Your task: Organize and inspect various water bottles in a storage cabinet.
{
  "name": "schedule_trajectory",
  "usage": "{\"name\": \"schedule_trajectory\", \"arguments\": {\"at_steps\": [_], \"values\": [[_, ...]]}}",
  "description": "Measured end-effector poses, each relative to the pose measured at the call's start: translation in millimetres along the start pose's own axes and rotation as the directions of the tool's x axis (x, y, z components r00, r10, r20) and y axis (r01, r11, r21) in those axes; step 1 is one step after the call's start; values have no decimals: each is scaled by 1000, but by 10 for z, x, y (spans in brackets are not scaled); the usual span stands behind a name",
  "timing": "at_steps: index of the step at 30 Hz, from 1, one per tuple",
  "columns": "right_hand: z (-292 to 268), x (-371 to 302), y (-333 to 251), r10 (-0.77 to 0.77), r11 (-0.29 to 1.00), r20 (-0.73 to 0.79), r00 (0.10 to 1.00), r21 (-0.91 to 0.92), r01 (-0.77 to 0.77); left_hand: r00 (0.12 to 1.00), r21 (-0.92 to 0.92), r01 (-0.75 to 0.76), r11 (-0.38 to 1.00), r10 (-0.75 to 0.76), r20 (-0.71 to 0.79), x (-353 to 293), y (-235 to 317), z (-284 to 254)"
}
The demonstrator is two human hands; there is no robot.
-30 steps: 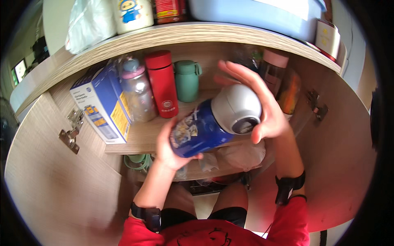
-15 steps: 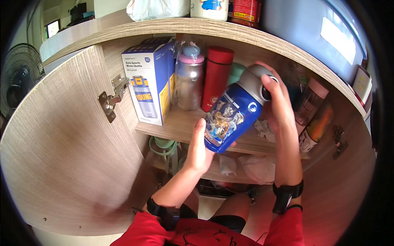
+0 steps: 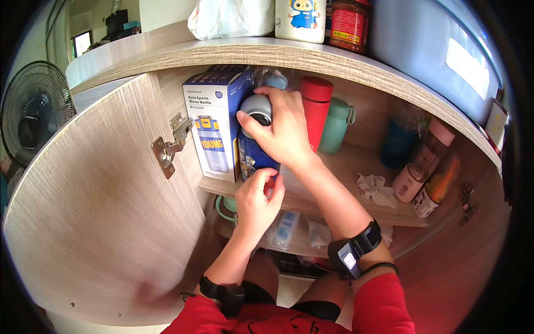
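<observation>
A blue flask point(image 3: 253, 155) with a grey lid and a picture on its side stands upright on the cabinet shelf, close beside a boxed water bottle point(image 3: 214, 133). My right hand point(image 3: 285, 127) is closed around its lid from above and hides part of its side. My left hand point(image 3: 257, 201) is just below the flask's base at the shelf edge, with its fingers curled in. A bit of red shows between those fingers, but I cannot make out what it is. Behind my right hand are a wrapped bottle with a blue top point(image 3: 275, 80) and a red thermos point(image 3: 316, 106).
A green flask point(image 3: 336, 127), crumpled tissue point(image 3: 377, 189) and a pink-capped bottle point(image 3: 423, 158) are farther right on the shelf. The open cabinet door point(image 3: 105, 206) bounds the left. Above, the countertop point(image 3: 250, 53) holds a blue bin point(image 3: 428, 55).
The tilted blue flask has moved left and become upright on the shelf beside the box. My right hand went with it; my left hand has slid off its lower side and curled.
</observation>
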State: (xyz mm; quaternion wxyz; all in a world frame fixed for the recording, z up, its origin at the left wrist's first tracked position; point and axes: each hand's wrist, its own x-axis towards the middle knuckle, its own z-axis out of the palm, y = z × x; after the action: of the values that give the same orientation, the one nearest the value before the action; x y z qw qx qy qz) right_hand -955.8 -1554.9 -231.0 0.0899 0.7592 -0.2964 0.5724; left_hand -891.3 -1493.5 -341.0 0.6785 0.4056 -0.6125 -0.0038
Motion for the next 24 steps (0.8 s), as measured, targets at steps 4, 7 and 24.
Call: {"name": "schedule_trajectory", "arguments": {"at_steps": [4,7,24], "values": [[-122,3,84,-51,996,-17,999,-77,50,997,156,-75,985,76,-3,75,-42,47],[-623,-40,173,19,993,108,994,110,-31,998,176,-62,982,63,-3,77,-25,67],[-1998,-1198,623,438,811,498,748,-578,-90,978,362,209,908,-199,-65,68,-178,-58]]}}
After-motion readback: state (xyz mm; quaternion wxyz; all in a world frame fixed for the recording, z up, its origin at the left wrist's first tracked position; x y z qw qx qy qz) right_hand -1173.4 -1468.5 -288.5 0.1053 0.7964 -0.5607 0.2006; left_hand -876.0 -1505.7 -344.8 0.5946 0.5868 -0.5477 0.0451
